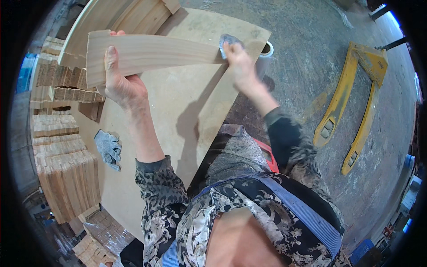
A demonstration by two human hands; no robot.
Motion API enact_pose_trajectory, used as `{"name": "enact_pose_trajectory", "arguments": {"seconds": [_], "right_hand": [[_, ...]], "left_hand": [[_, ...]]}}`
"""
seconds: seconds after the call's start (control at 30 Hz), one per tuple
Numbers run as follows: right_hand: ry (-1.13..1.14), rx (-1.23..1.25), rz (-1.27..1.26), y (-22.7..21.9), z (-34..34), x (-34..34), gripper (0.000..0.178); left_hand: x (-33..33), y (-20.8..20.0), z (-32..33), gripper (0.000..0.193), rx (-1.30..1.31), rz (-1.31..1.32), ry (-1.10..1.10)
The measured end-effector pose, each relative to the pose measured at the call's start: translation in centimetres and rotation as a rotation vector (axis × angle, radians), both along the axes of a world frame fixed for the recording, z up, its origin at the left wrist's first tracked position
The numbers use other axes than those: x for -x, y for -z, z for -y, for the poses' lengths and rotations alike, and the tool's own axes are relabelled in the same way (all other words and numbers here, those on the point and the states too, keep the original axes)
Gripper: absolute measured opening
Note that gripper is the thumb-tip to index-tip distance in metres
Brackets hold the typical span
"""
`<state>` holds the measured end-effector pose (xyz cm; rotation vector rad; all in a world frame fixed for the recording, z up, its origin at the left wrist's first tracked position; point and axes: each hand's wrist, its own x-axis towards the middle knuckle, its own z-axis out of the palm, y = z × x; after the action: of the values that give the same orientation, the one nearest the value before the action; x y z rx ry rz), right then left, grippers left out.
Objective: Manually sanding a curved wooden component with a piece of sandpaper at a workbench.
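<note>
A pale, slightly curved wooden board (164, 51) is held up over the worktable (162, 100), its wide end at the left. Around that wide end my left hand (124, 89) is closed, thumb on the upper face and fingertips showing past the far edge. At the narrow right end, my right hand (242, 69) grips a crumpled grey-blue pad (227, 41) against the board. Whether the pad is cloth or abrasive I cannot tell; motion blurs this hand a little. A grey work glove (108, 149) lies on the table, nearer than my left hand.
Stacked wooden pieces (66, 171) line the left side, with more boards (124, 18) piled at the far left. A white roll (267, 49) stands by the table's far right corner. On the floor at right is a yellow pallet jack (340, 91).
</note>
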<state>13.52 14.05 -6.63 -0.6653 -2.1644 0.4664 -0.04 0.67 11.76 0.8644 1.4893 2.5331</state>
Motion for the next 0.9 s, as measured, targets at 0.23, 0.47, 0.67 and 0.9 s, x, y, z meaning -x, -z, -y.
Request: {"name": "enact_pose_trajectory", "arguments": {"seconds": [0.23, 0.47, 0.67, 0.9], "right_hand": [[-0.074, 0.276, 0.037, -1.2, 2.1, -3.1, 0.041], [-0.046, 0.255, -0.080, -2.0, 4.6, 1.2, 0.043], [-0.134, 0.346, -0.039, -1.7, 5.1, -0.6, 0.054], [-0.380, 0.189, 0.051, -0.5, 5.9, -0.1, 0.048]], "left_hand": [[0.4, 1.8, 2.9, 0.048, -0.067, 0.063, -0.027], [-1.6, 5.1, 7.4, 0.050, -0.064, 0.148, -0.079], [-3.5, 8.3, 11.9, 0.052, -0.081, 0.331, -0.145], [-3.3, 11.3, 12.9, 0.050, -0.128, 0.466, -0.248]]}}
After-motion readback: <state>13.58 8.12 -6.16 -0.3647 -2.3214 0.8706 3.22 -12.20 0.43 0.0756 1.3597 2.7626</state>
